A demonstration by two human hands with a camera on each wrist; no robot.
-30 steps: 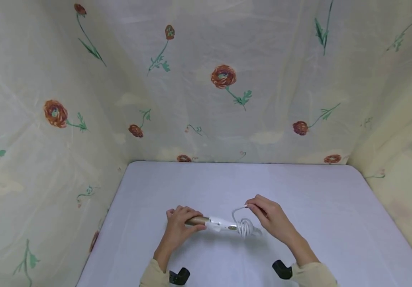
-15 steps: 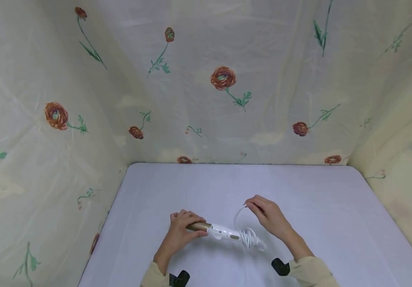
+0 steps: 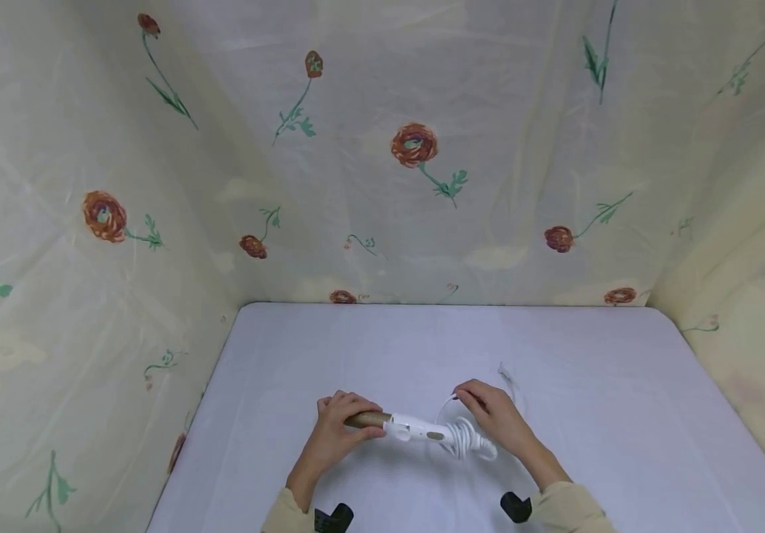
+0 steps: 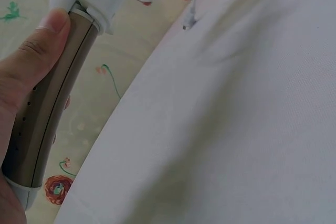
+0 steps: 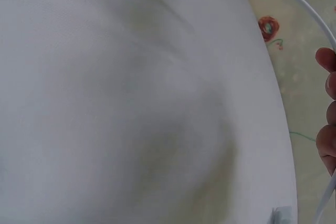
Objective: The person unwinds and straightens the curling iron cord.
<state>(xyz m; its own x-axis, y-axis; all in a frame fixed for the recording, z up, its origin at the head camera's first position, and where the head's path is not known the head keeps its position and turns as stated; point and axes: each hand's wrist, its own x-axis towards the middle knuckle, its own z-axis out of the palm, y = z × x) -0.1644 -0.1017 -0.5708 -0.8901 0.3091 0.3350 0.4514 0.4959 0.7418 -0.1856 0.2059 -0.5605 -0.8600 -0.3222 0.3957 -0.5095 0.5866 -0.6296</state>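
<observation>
A white hair curling iron (image 3: 416,429) with a brown barrel (image 4: 50,103) is held above the table, slanting slightly down to the right. My left hand (image 3: 345,426) grips the barrel, with the thumb along it near the white body. Several turns of white cord (image 3: 465,438) are wound round the handle end. My right hand (image 3: 497,416) pinches a length of this cord between thumb and fingers, behind the coils. The cord's loose end, with a small plug (image 4: 189,22), hangs beyond the right hand. In the right wrist view the cord (image 5: 304,1) runs through the curled fingers (image 5: 326,142).
A white-covered table (image 3: 329,348) with rounded far corners lies below the hands. Pale flowered cloth (image 3: 502,163) hangs round its back and sides. Black wrist mounts (image 3: 334,518) stick out inward from both sleeves.
The curling iron and left hand have shifted slightly toward me. My right hand has come down and nearer the coils, and the cord's loose end now shows behind it.
</observation>
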